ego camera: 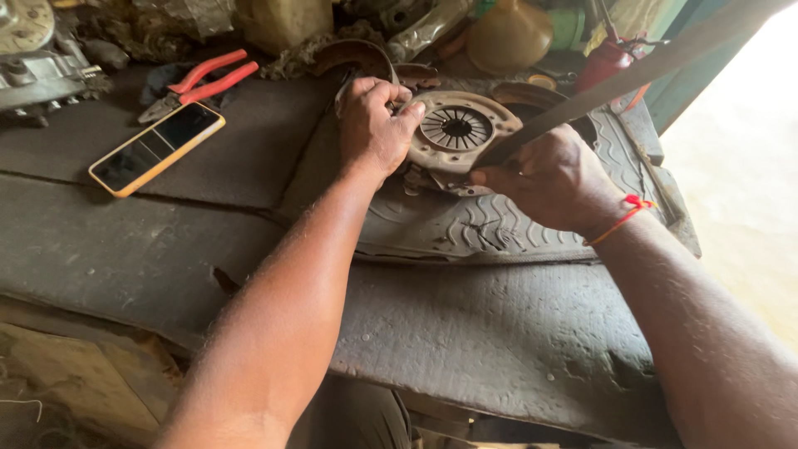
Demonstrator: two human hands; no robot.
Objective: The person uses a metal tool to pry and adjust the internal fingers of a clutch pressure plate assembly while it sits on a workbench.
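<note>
Hands, two: left hand (374, 125) gripped one rusty round metal clutch plate (455, 131) on a worn rubber mat (465, 229) near the table (125, 249) edge; right hand (553, 179), fingers closed, held one long flat metal bar (640, 71).

Two bare forearms without sleeves, ending in ungloved hands: left hand (374, 125), right hand (553, 179). Thin red-orange thread bracelet (625, 214) encircles the right wrist, knotted just behind the hand.

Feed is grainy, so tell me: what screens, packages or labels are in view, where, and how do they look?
Phone: lying flat on the dark bench, far left, rectangular, yellow-orange case, dark screen.
Yellowish container: at the bench's back edge, blurred, no label discernible.
No signs visible.
</note>
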